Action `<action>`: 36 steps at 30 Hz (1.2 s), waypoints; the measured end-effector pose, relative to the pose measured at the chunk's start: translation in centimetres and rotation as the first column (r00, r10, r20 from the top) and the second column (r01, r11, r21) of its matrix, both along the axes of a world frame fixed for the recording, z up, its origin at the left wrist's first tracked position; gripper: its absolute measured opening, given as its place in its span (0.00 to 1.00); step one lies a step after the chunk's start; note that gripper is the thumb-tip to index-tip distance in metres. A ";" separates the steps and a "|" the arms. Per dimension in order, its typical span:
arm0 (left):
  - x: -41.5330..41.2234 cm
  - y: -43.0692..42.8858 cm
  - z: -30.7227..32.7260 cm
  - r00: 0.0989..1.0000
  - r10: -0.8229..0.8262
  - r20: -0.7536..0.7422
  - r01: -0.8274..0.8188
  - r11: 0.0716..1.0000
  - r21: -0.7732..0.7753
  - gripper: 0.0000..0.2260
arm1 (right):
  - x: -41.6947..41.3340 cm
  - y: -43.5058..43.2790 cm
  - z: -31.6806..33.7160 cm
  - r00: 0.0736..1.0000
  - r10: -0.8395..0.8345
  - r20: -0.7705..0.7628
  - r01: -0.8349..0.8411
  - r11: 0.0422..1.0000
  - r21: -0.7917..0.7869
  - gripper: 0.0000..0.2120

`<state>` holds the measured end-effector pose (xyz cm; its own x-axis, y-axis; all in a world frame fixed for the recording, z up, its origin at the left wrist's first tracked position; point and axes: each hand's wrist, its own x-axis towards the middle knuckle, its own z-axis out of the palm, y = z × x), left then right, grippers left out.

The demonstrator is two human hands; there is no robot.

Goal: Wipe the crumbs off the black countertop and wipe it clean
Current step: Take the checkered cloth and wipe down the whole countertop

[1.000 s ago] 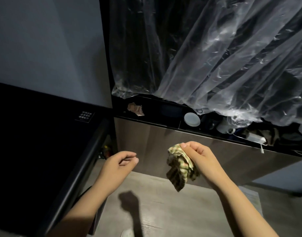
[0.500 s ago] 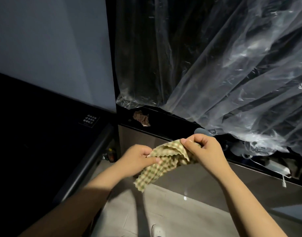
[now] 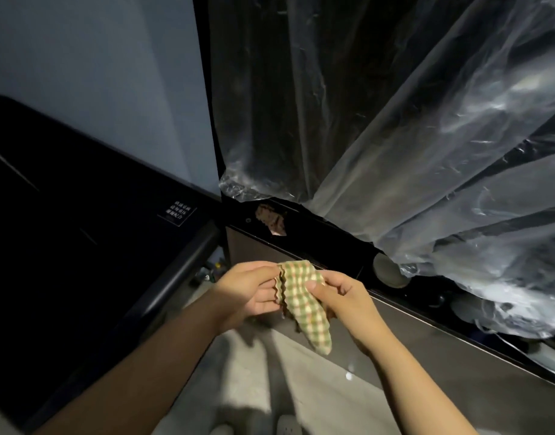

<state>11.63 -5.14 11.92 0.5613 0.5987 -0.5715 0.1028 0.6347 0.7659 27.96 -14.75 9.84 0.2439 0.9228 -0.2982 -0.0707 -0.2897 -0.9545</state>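
Note:
A green and cream checked cloth point(image 3: 304, 304) hangs between both hands in front of the cabinet. My left hand point(image 3: 248, 293) pinches its folded left edge, and my right hand point(image 3: 342, 298) grips its right side with the thumb on top. Behind them runs the narrow black countertop point(image 3: 332, 243). A brown crumpled scrap point(image 3: 271, 219) lies on its left end, well beyond the hands.
Clear plastic sheeting point(image 3: 411, 136) drapes over the back of the countertop and covers items at the right. A round grey lid point(image 3: 389, 273) lies near the sheeting's edge. A large black appliance point(image 3: 81, 246) with a bar handle point(image 3: 179, 271) stands at the left. Grey floor lies below.
My left hand has come up and taken hold of the cloth, which was bunched in my right hand alone. The cloth is now folded flatter between both hands.

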 end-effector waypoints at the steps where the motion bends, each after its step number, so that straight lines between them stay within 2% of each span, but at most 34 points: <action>1: -0.3 0.2 -0.4 0.999 0.026 -0.042 -0.024 0.999 0.043 0.09 | 0.3 0.3 -0.5 0.998 -0.060 0.033 0.060 0.998 0.010 0.07; 3: -1.3 0.6 -1.5 0.983 0.066 -0.173 -0.022 0.969 0.245 0.09 | 1.4 0.9 -1.9 0.966 -0.201 0.162 0.202 0.979 0.013 0.04; 5: -2.9 0.9 -3.0 0.937 0.118 -0.330 0.072 0.857 0.511 0.07 | 2.8 1.9 -3.5 0.907 -0.311 0.284 0.323 0.946 0.005 0.02; 7: -4.6 0.7 -4.3 0.887 0.169 -0.431 0.163 0.757 0.633 0.07 | 3.9 3.5 -4.8 0.864 -0.350 0.362 0.382 0.924 -0.019 0.01; 9: -6.2 0.3 -5.4 0.866 0.197 -0.459 0.182 0.732 0.657 0.07 | 4.7 5.1 -6.2 0.845 -0.314 0.432 0.386 0.918 -0.090 0.04; 11: -7.3 -0.1 -6.1 0.859 0.208 -0.468 0.167 0.750 0.640 0.08 | 5.2 6.8 -7.7 0.812 -0.316 0.491 0.427 0.895 -0.129 0.10; 14: -8.6 -0.4 -7.1 0.837 0.230 -0.496 0.159 0.766 0.623 0.08 | 5.2 9.4 -9.1 0.713 -0.439 0.547 0.570 0.817 -0.086 0.18; 16: -9.3 -0.4 -7.5 0.831 0.250 -0.497 0.145 0.765 0.627 0.08 | 4.6 10.6 -9.3 0.685 -0.462 0.564 0.618 0.778 -0.113 0.24; 19: -9.8 -0.4 -8.0 0.832 0.262 -0.489 0.136 0.759 0.637 0.09 | 3.1 11.1 -10.3 0.674 -0.376 0.636 0.569 0.813 -0.123 0.27; 22: -9.9 -0.5 -8.3 0.838 0.260 -0.481 0.139 0.749 0.647 0.09 | 1.8 10.1 -12.2 0.608 -0.183 0.773 0.401 0.911 -0.099 0.23; 24: -9.8 -0.5 -8.4 0.842 0.258 -0.474 0.134 0.751 0.646 0.10 | 1.6 9.6 -13.2 0.567 -0.042 0.822 0.290 0.945 -0.152 0.22; 27: -9.8 -0.6 -8.5 0.843 0.248 -0.476 0.129 0.767 0.628 0.10 | 1.7 9.4 -13.9 0.483 0.154 0.862 0.212 0.935 -0.285 0.24; 30: -9.7 -0.7 -8.5 0.845 0.246 -0.475 0.132 0.765 0.630 0.10 | 1.9 9.8 -13.8 0.368 0.252 0.895 0.187 0.923 -0.337 0.24; 32: -9.6 -0.7 -8.4 0.842 0.248 -0.479 0.131 0.768 0.627 0.10 | 2.7 10.6 -13.8 0.358 0.301 0.884 0.187 0.904 -0.384 0.22; 35: -9.7 -0.5 -8.3 0.833 0.237 -0.499 0.143 0.781 0.608 0.09 | 3.9 11.8 -12.8 0.438 0.342 0.831 0.158 0.881 -0.446 0.20; 36: -9.8 -0.4 -8.3 0.830 0.237 -0.505 0.147 0.781 0.608 0.09 | 4.0 11.7 -13.0 0.437 0.327 0.838 0.141 0.895 -0.423 0.20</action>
